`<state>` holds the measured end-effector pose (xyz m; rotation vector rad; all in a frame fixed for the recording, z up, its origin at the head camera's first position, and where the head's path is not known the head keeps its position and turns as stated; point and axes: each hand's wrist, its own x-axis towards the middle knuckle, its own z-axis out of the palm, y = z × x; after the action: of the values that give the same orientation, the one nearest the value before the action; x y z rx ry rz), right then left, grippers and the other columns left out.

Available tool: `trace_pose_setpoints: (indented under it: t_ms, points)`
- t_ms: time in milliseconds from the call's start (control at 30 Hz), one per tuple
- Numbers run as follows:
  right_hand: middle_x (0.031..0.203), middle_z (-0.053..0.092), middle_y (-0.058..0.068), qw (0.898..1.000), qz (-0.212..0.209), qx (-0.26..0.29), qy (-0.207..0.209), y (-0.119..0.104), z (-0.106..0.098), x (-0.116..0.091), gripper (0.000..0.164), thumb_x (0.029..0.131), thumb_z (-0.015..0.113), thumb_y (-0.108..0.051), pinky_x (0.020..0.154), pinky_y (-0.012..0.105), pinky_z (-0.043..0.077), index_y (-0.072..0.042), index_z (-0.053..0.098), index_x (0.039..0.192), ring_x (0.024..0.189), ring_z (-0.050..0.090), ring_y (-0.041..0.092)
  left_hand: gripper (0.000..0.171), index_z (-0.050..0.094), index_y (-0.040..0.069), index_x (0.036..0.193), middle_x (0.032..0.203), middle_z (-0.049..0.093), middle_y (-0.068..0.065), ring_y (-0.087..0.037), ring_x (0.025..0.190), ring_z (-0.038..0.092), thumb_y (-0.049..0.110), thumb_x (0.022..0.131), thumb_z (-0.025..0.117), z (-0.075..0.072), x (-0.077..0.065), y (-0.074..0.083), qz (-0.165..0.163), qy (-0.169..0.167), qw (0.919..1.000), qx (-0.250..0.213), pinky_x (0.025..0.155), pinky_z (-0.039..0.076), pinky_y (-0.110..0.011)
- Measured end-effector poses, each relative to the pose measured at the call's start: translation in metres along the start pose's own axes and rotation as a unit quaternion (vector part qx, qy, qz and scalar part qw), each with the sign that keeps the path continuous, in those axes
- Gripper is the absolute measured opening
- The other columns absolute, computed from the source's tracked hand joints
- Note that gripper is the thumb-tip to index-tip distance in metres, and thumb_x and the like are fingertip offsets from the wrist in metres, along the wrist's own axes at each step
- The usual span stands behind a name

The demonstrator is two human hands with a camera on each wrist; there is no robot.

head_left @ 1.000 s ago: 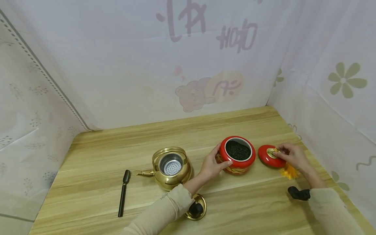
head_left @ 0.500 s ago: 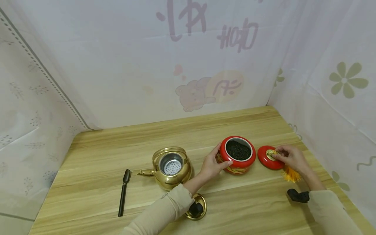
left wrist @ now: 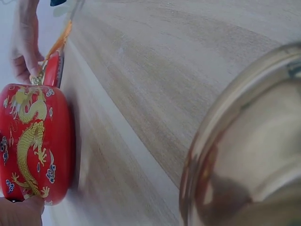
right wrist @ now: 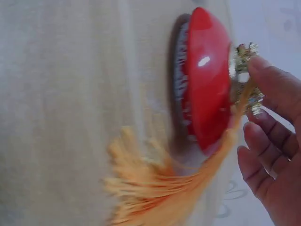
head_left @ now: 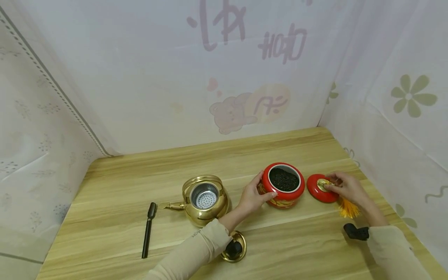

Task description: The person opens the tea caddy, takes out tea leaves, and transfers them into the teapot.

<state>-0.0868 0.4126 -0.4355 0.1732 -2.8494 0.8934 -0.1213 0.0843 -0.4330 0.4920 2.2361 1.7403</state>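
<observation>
My left hand [head_left: 254, 194] grips the side of a red tea jar [head_left: 284, 203], thumb at the front and fingers toward the back. Dark loose tea leaves [head_left: 282, 179] show inside its white rim, and a golden dragon decorates its wall in the left wrist view. Just right of the jar is its red domed lid [head_left: 316, 190]. My right hand [head_left: 347, 187] pinches the lid's gold knob [right wrist: 240, 77] between thumb and fingers. An orange tassel [right wrist: 162, 188] trails from the knob. In the right wrist view, the lid's underside is close over the tabletop.
Left of the jar stands a gold teapot [head_left: 197, 212] with a perforated strainer in its open mouth. Its gold lid [head_left: 244, 243], with a black knob, lies near my left sleeve. A dark tea scoop [head_left: 147, 233] lies at the left. Patterned curtains [head_left: 168, 89] enclose the wooden table [head_left: 280, 249].
The red lid has moved slightly left and toward me, and its tassel now hangs a little farther right. My left hand and the jar have stayed in place.
</observation>
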Motion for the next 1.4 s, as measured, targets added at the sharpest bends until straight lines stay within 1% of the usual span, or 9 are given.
trace_pose_setpoints:
  t_ms: [167,400,600,700,800,933,1067,1233,1400]
  points:
    - [0.116,0.060,0.027,0.998,-0.007,0.057,-0.033,-0.018,0.004,0.010,0.041,0.089,0.066,-0.014,0.072,0.011,0.048,0.007,0.054,0.122,0.096,0.059,0.039,0.081,0.030,0.000,0.145,0.145,0.042,-0.012,-0.023,0.136,0.035,0.015,0.080,0.076,-0.004,-0.004,-0.001,-0.009,0.001,1.0000,-0.002,0.113,0.029,-0.037]
    - [0.140,0.041,0.026,0.960,-0.029,0.241,-0.142,-0.041,0.017,0.027,0.060,0.090,0.062,-0.009,0.091,0.013,0.046,0.008,0.033,0.140,0.121,0.049,0.005,0.082,0.028,-0.001,0.146,0.148,0.036,-0.013,-0.023,0.137,0.033,0.016,0.080,0.075,-0.008,-0.018,0.004,-0.017,0.011,0.9998,-0.008,0.112,0.029,-0.038]
    - [0.149,0.018,0.033,0.937,-0.045,0.276,-0.207,-0.054,0.028,0.036,0.076,0.086,0.066,-0.004,0.098,0.008,0.034,0.006,0.019,0.146,0.133,0.022,0.050,0.077,0.029,-0.003,0.145,0.150,0.031,-0.017,-0.029,0.138,0.031,0.010,0.083,0.072,-0.018,-0.046,0.010,-0.008,-0.013,0.9962,-0.086,0.110,0.032,-0.041]
    - [0.150,0.014,0.032,0.929,-0.051,0.288,-0.227,-0.058,0.033,0.039,0.082,0.084,0.067,-0.001,0.097,0.010,0.036,0.007,0.015,0.147,0.132,0.018,0.054,0.073,0.032,-0.002,0.144,0.149,0.033,-0.016,-0.029,0.137,0.032,0.011,0.084,0.071,-0.028,-0.065,0.013,-0.019,-0.030,0.9945,-0.098,0.110,0.033,-0.039]
    - [0.152,0.015,0.029,0.930,-0.056,0.274,-0.238,-0.060,0.036,0.039,0.086,0.083,0.070,-0.004,0.096,0.009,0.036,0.003,0.014,0.148,0.136,0.022,0.045,0.069,0.035,-0.003,0.142,0.147,0.036,-0.018,-0.030,0.136,0.035,0.012,0.085,0.070,-0.040,-0.086,0.015,-0.018,-0.052,0.9936,-0.098,0.109,0.034,-0.037]
    - [0.152,0.021,0.024,0.943,-0.055,0.236,-0.229,-0.059,0.036,0.037,0.088,0.082,0.072,-0.009,0.095,0.005,0.034,-0.005,0.017,0.150,0.135,0.033,0.011,0.064,0.040,-0.005,0.139,0.143,0.041,-0.021,-0.030,0.133,0.039,0.013,0.085,0.070,-0.061,-0.114,0.012,-0.014,-0.077,0.9923,-0.096,0.106,0.037,-0.034]
    - [0.151,0.024,0.024,0.952,-0.054,0.215,-0.211,-0.055,0.034,0.034,0.088,0.082,0.073,-0.011,0.094,0.000,0.028,-0.011,0.019,0.151,0.125,0.029,-0.013,0.059,0.044,-0.008,0.134,0.138,0.045,-0.026,-0.034,0.129,0.043,0.014,0.085,0.070,-0.087,-0.143,0.004,-0.027,-0.079,0.9914,-0.100,0.104,0.039,-0.033]
    - [0.150,0.021,0.028,0.949,-0.071,0.229,-0.203,-0.051,0.033,0.034,0.087,0.082,0.071,-0.006,0.094,0.000,0.029,-0.009,0.019,0.151,0.124,0.030,-0.016,0.053,0.048,-0.013,0.127,0.128,0.051,-0.032,-0.040,0.119,0.051,0.010,0.085,0.069,-0.123,-0.175,-0.012,-0.047,-0.028,0.9944,-0.091,0.096,0.047,-0.031]
    - [0.149,0.016,0.033,0.940,-0.079,0.256,-0.209,-0.050,0.032,0.036,0.086,0.082,0.069,-0.001,0.094,0.001,0.032,-0.003,0.016,0.150,0.125,0.031,-0.015,0.040,0.059,-0.010,0.115,0.111,0.064,-0.026,-0.021,0.096,0.067,0.003,0.080,0.072,-0.158,-0.196,-0.030,-0.054,0.117,0.9916,-0.001,0.081,0.054,-0.021]
